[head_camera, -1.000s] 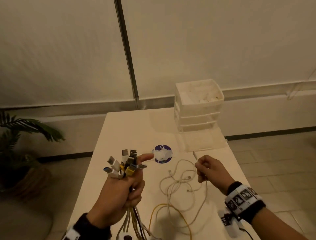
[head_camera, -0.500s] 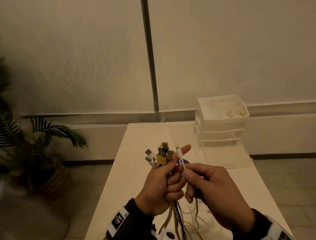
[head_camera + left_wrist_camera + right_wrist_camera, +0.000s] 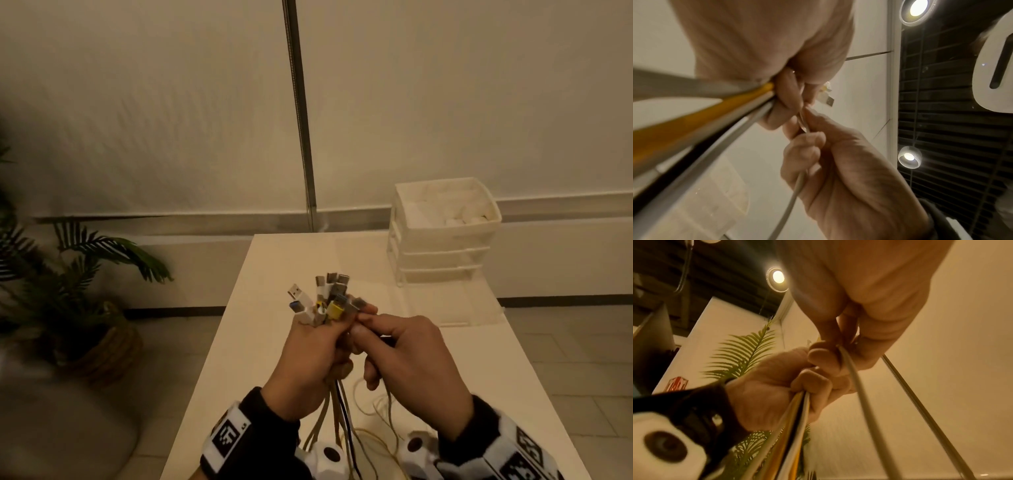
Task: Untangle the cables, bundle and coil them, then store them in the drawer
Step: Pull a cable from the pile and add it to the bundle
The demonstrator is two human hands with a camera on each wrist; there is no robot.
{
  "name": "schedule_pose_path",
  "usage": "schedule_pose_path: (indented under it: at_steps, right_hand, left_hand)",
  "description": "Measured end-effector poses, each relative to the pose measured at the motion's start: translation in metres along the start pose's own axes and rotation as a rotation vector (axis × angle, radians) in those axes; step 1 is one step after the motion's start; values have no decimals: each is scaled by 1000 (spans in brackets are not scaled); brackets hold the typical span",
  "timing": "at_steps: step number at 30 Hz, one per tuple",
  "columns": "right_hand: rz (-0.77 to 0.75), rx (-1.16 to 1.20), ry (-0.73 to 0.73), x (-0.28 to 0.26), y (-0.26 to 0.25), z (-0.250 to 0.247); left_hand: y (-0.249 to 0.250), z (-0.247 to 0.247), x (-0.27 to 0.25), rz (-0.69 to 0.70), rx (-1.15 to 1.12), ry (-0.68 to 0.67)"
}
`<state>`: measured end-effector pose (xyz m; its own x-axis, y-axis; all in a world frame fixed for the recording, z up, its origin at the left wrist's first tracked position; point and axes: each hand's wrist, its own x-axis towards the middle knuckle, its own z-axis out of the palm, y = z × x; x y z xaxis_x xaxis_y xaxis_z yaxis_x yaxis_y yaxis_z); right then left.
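My left hand (image 3: pixel 313 346) grips a bundle of cables (image 3: pixel 337 404) above the table (image 3: pixel 260 342), their plug ends (image 3: pixel 323 299) fanned out upward: white, grey and one yellow. The strands hang down below the fist, among them a yellow one (image 3: pixel 694 118) and a black one. Pressed against the left hand's fingers, my right hand (image 3: pixel 397 349) pinches a thin white cable (image 3: pixel 797 186) between thumb and forefinger right beside the plugs. That white cable (image 3: pixel 859 386) runs down out of the pinch. The white drawer unit (image 3: pixel 445 233) stands at the table's far right.
More loose cable loops (image 3: pixel 376 421) lie on the table below my hands. A clear drawer (image 3: pixel 455 305) seems pulled out in front of the unit. A potted palm (image 3: pixel 68 274) stands on the floor to the left of the table.
My right hand picked a white cable end off the table, carried it left to the bundle, and now holds it against the plugs. My head has tilted up and turned left.
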<state>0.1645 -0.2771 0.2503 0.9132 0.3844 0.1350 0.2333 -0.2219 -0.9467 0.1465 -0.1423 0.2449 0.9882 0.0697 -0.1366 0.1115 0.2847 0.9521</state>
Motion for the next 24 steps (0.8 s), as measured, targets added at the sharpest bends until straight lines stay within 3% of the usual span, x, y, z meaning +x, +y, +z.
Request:
schedule_pose_path:
  at_steps: [5, 9, 11, 14, 17, 20, 24]
  right_hand:
    - [-1, -2, -56, -2, 19, -2]
    - [206, -44, -376, -5, 50, -27]
    - [274, -38, -459, -6, 66, -42]
    - [320, -2, -373, -6, 77, -58]
    - [335, 77, -234, 3, 72, -59]
    - [276, 48, -193, 16, 52, -47]
    - [220, 150, -218, 31, 27, -37]
  left_hand:
    - [10, -20, 16, 112, -191, 125]
    - [43, -69, 23, 226, -436, 125]
    - [61, -95, 22, 267, -468, 59]
    - [74, -116, 16, 293, -465, -94]
    - [66, -101, 8, 249, -233, -175]
    - [44, -56, 10, 133, 184, -214]
    - [6, -9, 23, 382, 920, -226]
